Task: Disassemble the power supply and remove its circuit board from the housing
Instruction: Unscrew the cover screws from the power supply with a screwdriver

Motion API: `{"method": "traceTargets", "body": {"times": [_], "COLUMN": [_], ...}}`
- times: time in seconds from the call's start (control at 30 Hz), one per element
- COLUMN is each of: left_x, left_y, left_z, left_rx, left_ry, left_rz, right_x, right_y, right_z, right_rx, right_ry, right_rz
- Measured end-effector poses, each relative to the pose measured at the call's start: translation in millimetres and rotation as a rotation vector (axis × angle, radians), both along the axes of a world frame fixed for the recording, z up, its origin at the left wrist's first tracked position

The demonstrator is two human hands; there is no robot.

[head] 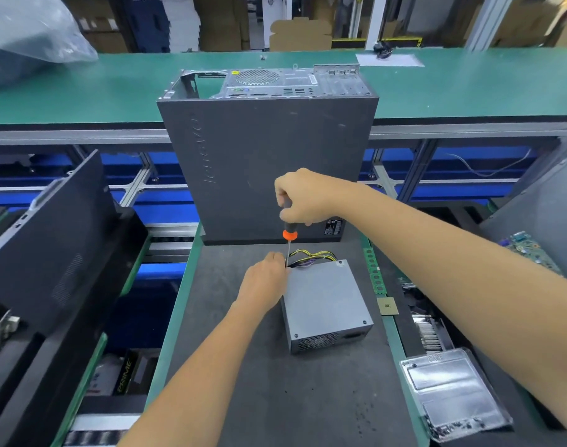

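Observation:
A grey metal power supply [325, 301] lies flat on the dark work mat, its vented end facing me and a bundle of yellow and black wires [311, 255] leaving its far end. My right hand [303, 196] is closed around the handle of a black and orange screwdriver [289, 235], held upright with the tip at the housing's far left corner. My left hand [264, 280] rests against that same corner, fingers curled by the shaft's tip. The screw itself is hidden by my fingers.
A dark grey computer tower [266, 156] stands upright just behind the power supply. Right of the mat lie a green memory stick [375, 272], a processor chip [387, 306], a clear plastic tray [453, 395] and a circuit board [530, 253]. Black panels [50, 237] lean on the left.

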State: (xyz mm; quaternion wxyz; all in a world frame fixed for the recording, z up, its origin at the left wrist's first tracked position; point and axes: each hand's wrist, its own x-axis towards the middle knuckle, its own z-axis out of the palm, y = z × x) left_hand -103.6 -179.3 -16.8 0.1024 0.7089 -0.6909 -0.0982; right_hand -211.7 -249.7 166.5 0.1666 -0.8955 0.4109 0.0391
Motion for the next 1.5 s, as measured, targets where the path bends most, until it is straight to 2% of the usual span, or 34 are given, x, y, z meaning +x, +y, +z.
{"method": "traceTargets", "body": {"times": [0.13, 0.3, 0.37, 0.47, 0.63, 0.8, 0.93, 1.1, 1.23, 1.5], "left_x": [1, 7, 8, 8, 7, 6, 6, 5, 5, -1], "left_y": [-2, -1, -1, -2, -3, -4, -4, -3, -1, -4], "left_z": [1, -1, -3, -6, -6, -8, -10, -11, -15, -13], "left_rx": [0.01, 0.004, -0.012, -0.021, -0.018, -0.037, -0.046, -0.068, -0.115, -0.197], "left_ry": [0.047, 0.382, 0.407, 0.381, 0.311, 0.306, 0.319, 0.27, 0.14, 0.045], "left_rz": [0.03, 0.078, 0.073, 0.074, 0.042, 0.089, 0.077, 0.043, 0.031, 0.053], "right_x": [0, 3, 1, -1, 5, 1, 9, 6, 7, -7], "right_y": [3, -1, -2, 0, 0, 0, 3, 2, 7, 3], "right_z": [2, -2, 0, 6, -1, 3, -3, 7, 4, 12], "right_rx": [0.059, -0.092, -0.014, 0.108, -0.127, 0.143, -0.068, 0.101, -0.04, -0.027], "right_ry": [-0.057, 0.027, 0.007, -0.02, 0.096, -0.067, -0.008, 0.04, 0.066, -0.02], "right_rz": [0.003, -0.045, 0.037, 0.108, -0.003, 0.091, -0.05, 0.025, -0.056, -0.099]}}
